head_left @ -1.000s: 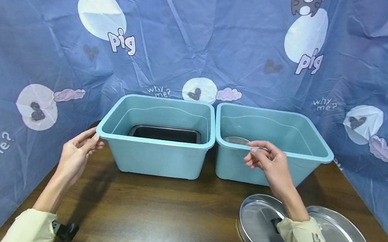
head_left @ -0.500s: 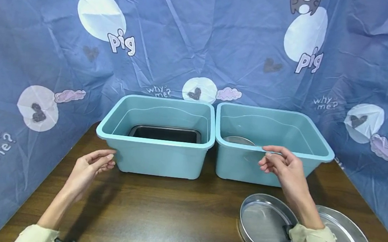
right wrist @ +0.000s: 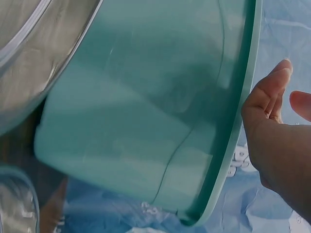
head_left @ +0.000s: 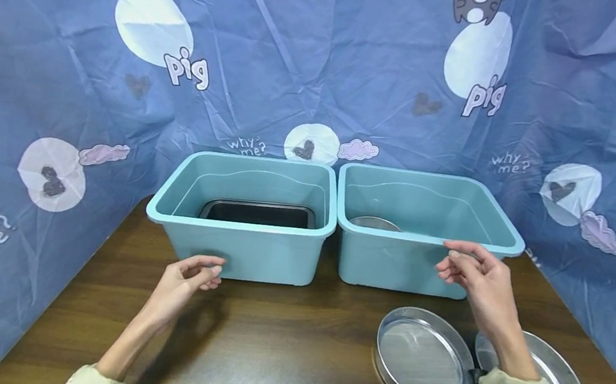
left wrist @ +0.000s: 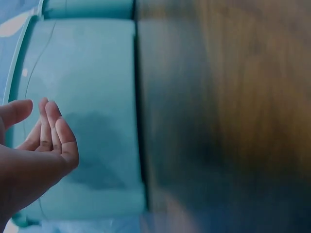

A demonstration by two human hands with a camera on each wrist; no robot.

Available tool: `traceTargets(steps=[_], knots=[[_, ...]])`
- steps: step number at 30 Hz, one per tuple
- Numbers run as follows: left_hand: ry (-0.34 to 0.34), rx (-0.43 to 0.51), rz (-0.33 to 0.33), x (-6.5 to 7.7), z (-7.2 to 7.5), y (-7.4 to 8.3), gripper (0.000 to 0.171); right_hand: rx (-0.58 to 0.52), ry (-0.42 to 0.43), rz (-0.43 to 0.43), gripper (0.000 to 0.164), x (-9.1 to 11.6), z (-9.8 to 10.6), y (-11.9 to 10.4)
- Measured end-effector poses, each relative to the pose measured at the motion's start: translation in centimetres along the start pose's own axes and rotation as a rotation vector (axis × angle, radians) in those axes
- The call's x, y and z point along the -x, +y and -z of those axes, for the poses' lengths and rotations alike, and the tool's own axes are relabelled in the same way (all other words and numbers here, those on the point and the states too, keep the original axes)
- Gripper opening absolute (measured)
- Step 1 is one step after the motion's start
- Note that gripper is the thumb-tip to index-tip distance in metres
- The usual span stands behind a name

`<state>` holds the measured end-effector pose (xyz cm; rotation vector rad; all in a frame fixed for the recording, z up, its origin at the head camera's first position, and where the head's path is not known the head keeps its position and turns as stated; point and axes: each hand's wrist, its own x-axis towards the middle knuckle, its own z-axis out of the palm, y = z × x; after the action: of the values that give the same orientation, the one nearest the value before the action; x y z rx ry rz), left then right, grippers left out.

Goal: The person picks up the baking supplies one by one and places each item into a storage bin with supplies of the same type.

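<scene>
Frontally, held left hand [head_left: 180, 285] near turquoise rectangular plastic tub [head_left: 262, 251] and right hand [head_left: 485, 287] near matching tub [head_left: 390, 263] alongside, both with thumbs apart from loosely bent fingers, above brown wooden table [head_left: 280, 345].

Head view: left grip [head_left: 180, 285] below and left of centre, right grip [head_left: 481, 282] at right, slightly higher; fingers loosely bent, thumbs apart from fingertips, forearms [head_left: 125, 345] slanting inward.
</scene>
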<state>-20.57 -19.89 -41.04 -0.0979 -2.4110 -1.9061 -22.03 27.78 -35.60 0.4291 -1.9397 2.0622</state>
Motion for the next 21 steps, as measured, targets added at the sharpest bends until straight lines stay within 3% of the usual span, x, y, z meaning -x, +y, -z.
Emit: traceTargets(steps=[11,21], knots=[[-0.147,0.094,-0.009,0.8,-4.6,0.3,0.034,-0.009,0.063,0.026,0.016,0.8,2.9,0.0],[-0.28,0.15,-0.015,1.7,-7.4,0.7,0.035,-0.022,0.114,0.001,0.017,1.1,5.3,0.1]])
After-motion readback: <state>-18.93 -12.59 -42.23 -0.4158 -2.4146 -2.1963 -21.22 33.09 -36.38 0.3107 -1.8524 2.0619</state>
